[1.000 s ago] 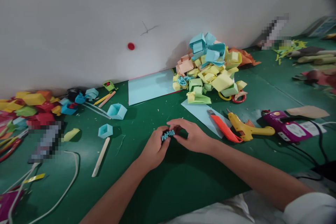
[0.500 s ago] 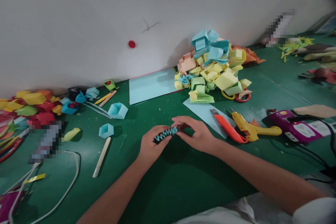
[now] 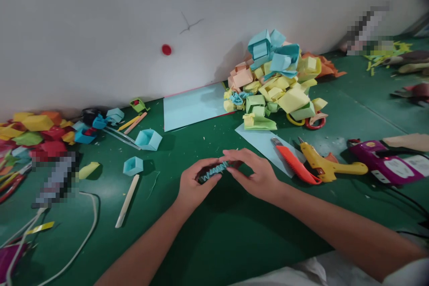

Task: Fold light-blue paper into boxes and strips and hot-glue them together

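A strip of light blue paper (image 3: 213, 171), folded zigzag like an accordion, is held between my two hands over the green table. My left hand (image 3: 197, 183) is closed around its left part, the thumb lying along the near side. At the strip's right end, the thumb and fingers of my right hand (image 3: 256, 173) pinch the folds. My fingers hide the far side of the strip. A blue paper sheet (image 3: 263, 145) lies just beyond my right hand.
An orange cutter knife (image 3: 296, 163) and a yellow glue gun (image 3: 330, 163) lie to the right, near a purple box (image 3: 385, 161). Folded paper pieces (image 3: 278, 82) are heaped by the wall. Small blue paper boxes (image 3: 133, 166) and a flat stick (image 3: 127, 201) are at left.
The view has shifted slightly. Both hands stay on the folded strip, which has turned a little, with its zigzag edge now less exposed.
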Tool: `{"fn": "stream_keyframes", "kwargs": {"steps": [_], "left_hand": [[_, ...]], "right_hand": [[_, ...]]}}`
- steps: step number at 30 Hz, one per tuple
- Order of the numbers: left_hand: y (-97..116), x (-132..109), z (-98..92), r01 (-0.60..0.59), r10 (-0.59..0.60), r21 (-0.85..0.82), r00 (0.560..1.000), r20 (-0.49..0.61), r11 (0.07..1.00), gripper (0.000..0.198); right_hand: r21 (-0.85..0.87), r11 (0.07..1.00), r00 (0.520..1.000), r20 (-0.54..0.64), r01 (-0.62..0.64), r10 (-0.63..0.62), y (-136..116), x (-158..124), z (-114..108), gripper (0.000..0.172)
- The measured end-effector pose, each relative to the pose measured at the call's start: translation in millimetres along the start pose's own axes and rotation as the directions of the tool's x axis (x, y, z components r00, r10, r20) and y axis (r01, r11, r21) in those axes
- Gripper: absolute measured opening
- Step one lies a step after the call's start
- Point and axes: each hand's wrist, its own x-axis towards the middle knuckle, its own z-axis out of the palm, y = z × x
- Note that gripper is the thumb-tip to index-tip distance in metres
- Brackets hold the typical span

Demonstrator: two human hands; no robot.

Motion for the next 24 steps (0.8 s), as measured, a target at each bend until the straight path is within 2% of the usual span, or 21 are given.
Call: {"fn": "stream_keyframes", "kwargs": {"steps": [3, 6, 10, 13, 18, 21, 24], "left_hand": [[0, -3, 0.5, -0.073, 0.072, 0.031, 0.997, 0.028, 0.997, 0.031], [3, -7, 3.4, -0.104, 0.103, 0.14, 0.995, 0.015, 0.985, 0.029], [7, -9, 10.4, -0.065, 0.061, 0.224, 0.998, 0.023, 0.973, 0.023], [9, -8, 13.8, -0.061, 0.052, 0.183, 0.997, 0.052, 0.981, 0.02], [7, -1, 12.8, -0.03, 0.029, 0.051, 0.999, 0.031, 0.998, 0.016], [3, 2, 11.0, 0.018, -0.018, 0.007, 1.0, 0.016, 1.0, 0.018], [1, 2, 9.4, 0.049, -0.048, -0.017, 0.998, 0.027, 0.999, 0.019]], "right_hand": [[-0.068, 0.997, 0.999, -0.025, 0.044, -0.046, 1, 1, -2, 0.043], [-0.173, 0.973, 0.987, -0.007, 0.155, -0.158, 2, 2, -4, 0.058], [-0.262, 0.914, 0.95, 0.103, 0.31, -0.293, 0, 1, -5, 0.077], [-0.262, 0.899, 0.935, 0.148, 0.352, -0.323, -1, 1, -4, 0.077], [-0.237, 0.895, 0.921, 0.191, 0.379, -0.339, -3, 7, -9, 0.079], [-0.24, 0.886, 0.915, 0.189, 0.396, -0.358, -11, 14, -23, 0.079], [-0.3, 0.877, 0.925, 0.183, 0.375, -0.332, -27, 20, -48, 0.074]]}}
